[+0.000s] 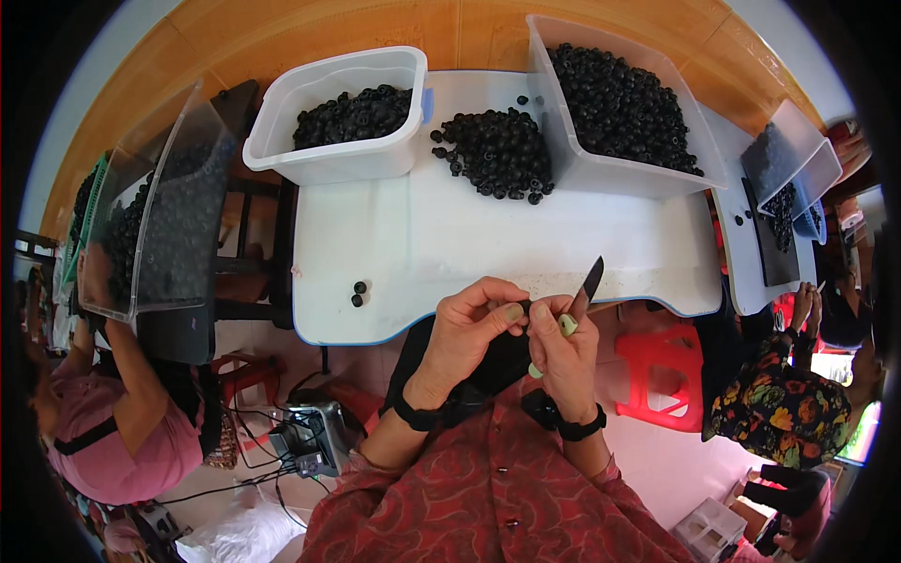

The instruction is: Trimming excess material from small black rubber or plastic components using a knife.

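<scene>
My left hand (469, 328) is closed in a pinch on a small round black piece (525, 306), mostly hidden by the fingertips. My right hand (566, 355) grips a knife (590, 281) with a pale green handle, its dark blade pointing up and away from me. Its thumb lies close to the black piece, and both hands meet just off the table's front edge. On the white table (404, 253) sits a loose pile of similar black pieces (502, 155), several showing a hole. Two stray black pieces (358, 294) lie at the left front.
Behind the pile stand a white tub (282, 169) and a larger translucent bin (629, 174), both holding black pieces. Co-workers sit at the left (131, 432) and right (788, 403). A red stool (662, 375) is at the right; cables (263, 446) trail at the lower left.
</scene>
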